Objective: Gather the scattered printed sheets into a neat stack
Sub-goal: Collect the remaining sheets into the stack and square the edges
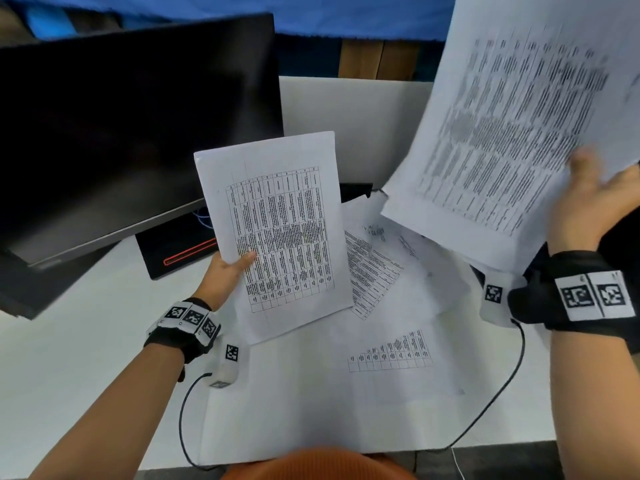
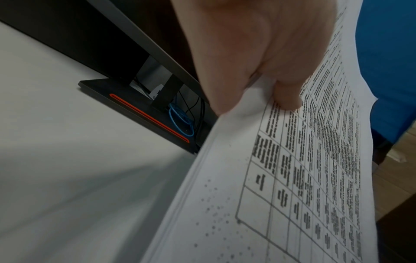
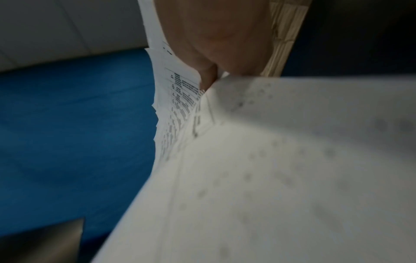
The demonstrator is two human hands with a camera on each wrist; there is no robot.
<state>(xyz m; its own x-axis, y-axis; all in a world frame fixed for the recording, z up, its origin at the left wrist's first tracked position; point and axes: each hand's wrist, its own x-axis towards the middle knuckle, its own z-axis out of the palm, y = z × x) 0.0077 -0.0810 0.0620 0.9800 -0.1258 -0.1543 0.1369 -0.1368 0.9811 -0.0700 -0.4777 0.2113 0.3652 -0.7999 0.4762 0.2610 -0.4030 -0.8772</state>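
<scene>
My left hand (image 1: 231,271) holds a thin bundle of printed sheets (image 1: 277,230) raised above the desk, thumb on the top page; the left wrist view shows the thumb (image 2: 286,96) pressing on the bundle (image 2: 292,178). My right hand (image 1: 595,202) grips a blurred printed sheet (image 1: 512,133) high at the right, its upper end curling up past the frame. In the right wrist view that hand (image 3: 216,44) pinches the sheet (image 3: 270,160). Several loose printed sheets (image 1: 381,289) lie overlapped on the white desk (image 1: 69,375) between my hands.
A dark monitor (image 1: 121,133) stands at the left on a black base with a red stripe (image 1: 187,254). Cables (image 2: 182,117) run behind the base. A blue cloth (image 1: 242,8) hangs at the back. Wrist camera cords (image 1: 183,427) trail over the desk's front edge.
</scene>
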